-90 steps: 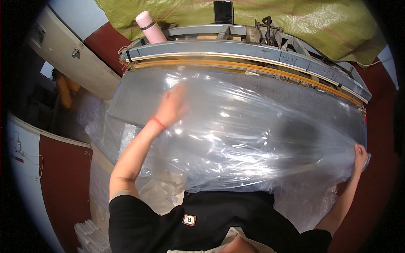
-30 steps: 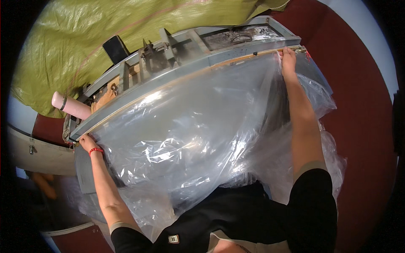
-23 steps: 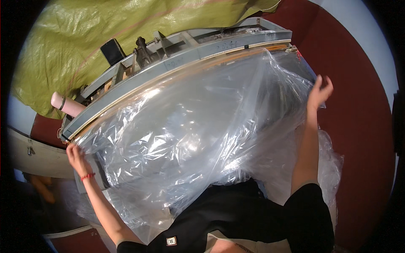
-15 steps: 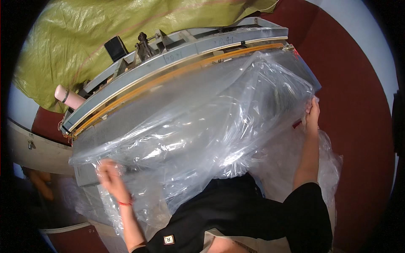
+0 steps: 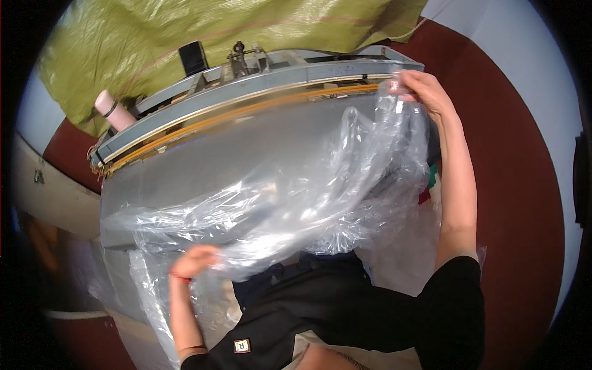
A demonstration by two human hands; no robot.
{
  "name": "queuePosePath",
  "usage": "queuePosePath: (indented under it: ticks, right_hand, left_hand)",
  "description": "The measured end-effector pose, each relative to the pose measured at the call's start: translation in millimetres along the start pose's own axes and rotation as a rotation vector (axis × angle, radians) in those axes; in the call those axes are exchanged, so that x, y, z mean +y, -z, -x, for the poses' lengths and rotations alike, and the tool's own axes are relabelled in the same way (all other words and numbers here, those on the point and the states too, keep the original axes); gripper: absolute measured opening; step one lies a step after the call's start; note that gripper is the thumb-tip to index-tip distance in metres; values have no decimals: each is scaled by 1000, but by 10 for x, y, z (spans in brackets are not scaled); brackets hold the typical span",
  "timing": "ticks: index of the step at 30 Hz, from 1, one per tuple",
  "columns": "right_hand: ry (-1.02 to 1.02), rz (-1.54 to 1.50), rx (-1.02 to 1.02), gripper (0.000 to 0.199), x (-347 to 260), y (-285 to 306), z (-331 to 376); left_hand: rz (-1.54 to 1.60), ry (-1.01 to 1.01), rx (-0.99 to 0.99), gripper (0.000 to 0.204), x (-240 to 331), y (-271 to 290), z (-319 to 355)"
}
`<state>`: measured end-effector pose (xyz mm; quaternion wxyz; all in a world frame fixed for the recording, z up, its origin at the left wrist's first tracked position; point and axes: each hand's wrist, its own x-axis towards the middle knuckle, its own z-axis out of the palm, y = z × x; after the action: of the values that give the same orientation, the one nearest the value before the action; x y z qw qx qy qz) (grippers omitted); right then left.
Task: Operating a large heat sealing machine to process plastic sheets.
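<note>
A large clear plastic sheet (image 5: 308, 213) lies bunched and creased across the near part of a grey work surface (image 5: 216, 157) and hangs over its front edge. My right hand (image 5: 425, 91) is raised at the far right end of the surface, its fingers pinched on a gathered part of the sheet. Low at the near left, in front of my body, my left hand (image 5: 196, 261) is closed at the sheet's near edge. Motion blurs its fingers a little. The film between the hands forms a slanting, shiny fold.
Behind the surface runs a long grey metal beam (image 5: 246, 85) with an orange strip (image 5: 243, 111) along it. A pink bottle (image 5: 115, 110), a black flat rectangular object (image 5: 193, 58) and a metal fitting (image 5: 239, 61) are by it. Yellow-green woven sheeting (image 5: 271, 24) covers the back.
My right hand has gone up and away toward the beam, pulling the sheet's right part with it. My left hand has moved right and slightly nearer. More grey surface shows.
</note>
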<state>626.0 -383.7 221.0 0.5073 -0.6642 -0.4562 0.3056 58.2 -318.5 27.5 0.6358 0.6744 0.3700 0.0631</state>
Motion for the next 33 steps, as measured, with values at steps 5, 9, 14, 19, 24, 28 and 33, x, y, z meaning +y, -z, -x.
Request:
queuePosePath:
  ticks: [5,9,14,19,24,28,33]
  right_hand:
    - [67,249,-430,19,-731,-1038,-153]
    - [139,299,-452,18,-1025,-1630,-120]
    - [301,324,-412,18,-1222,-1847,12]
    - [486,312,-455,14,-1202,-1956,71]
    - [352,-30,-639,8,-1039,-2008,90]
    - [319,-260,-618,20,-704,-2261,-6]
    - [399,-294,-655,9,-414,-2635,21]
  left_hand:
    - [-280,60,1159,13,-592,1934,1155]
    - [-285,-527,1420,27,902,1399,775]
    - [-817,-862,828,55,2271,83,-106]
    - [-448,-992,859,17,2391,-212,-921]
    - [-31,-881,779,8,2331,-271,-910]
    - [-140,-887,833,10,2225,-235,-906]
    - [-152,-772,859,13,2037,-163,-785]
